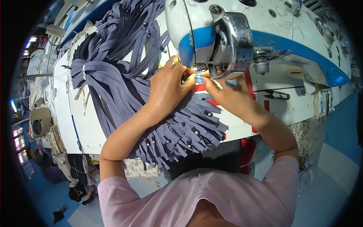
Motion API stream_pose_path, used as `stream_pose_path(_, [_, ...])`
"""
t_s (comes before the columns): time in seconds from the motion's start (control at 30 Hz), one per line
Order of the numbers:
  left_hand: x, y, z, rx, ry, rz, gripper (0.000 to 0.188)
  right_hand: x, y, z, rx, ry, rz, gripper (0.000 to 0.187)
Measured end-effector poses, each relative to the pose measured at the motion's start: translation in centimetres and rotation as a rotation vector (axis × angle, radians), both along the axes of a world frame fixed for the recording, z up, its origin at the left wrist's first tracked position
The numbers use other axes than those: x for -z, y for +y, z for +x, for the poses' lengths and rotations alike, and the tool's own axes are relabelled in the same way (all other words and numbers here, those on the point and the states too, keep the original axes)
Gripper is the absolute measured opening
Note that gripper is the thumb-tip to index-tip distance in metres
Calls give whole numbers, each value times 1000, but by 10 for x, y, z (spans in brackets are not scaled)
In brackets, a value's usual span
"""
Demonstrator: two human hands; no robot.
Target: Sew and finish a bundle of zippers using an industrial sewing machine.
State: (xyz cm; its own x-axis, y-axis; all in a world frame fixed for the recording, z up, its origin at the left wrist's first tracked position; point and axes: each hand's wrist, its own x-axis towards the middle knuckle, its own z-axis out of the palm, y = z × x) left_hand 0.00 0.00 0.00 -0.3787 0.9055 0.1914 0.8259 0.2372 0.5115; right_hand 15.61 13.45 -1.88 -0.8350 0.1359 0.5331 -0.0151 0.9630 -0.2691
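Observation:
Right under the head of a white and blue sewing machine [211,41], my two hands meet at a small grey-blue zipper end [199,78]. My left hand [166,83], with a ring on one finger, is closed with thumb and fingertips pinching the zipper; a dark slider shows by the thumb. From the other side, my right hand [231,96] has its thumb and finger closed on the same end; its other fingers are partly hidden by the machine head. A large bundle of grey-blue zippers [109,75], tied with a pale band, lies beneath and beside my left forearm.
Small snips [277,94] with a dark handle lie on the white table [295,108] right of my right hand. Red strips mark the tabletop near the needle. Zipper ends with sliders hang over the front edge. Other people and workstations are at the far left.

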Motion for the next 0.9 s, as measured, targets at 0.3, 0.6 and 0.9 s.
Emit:
stream_pose_path(0.3, [-2, -2, 5, -11, 97, -25, 12, -3, 0, -1, 37, 103, 32, 19])
stream_pose_path(0.6, [-5, -1, -13, 165, -8, 27, 12, -2, 0, 0, 43, 69, 0, 21])
stream_pose_path(0.9, [-1, -4, -1, 40, 42, 119, 11, 27, 3, 14, 127, -227, 389, 40])
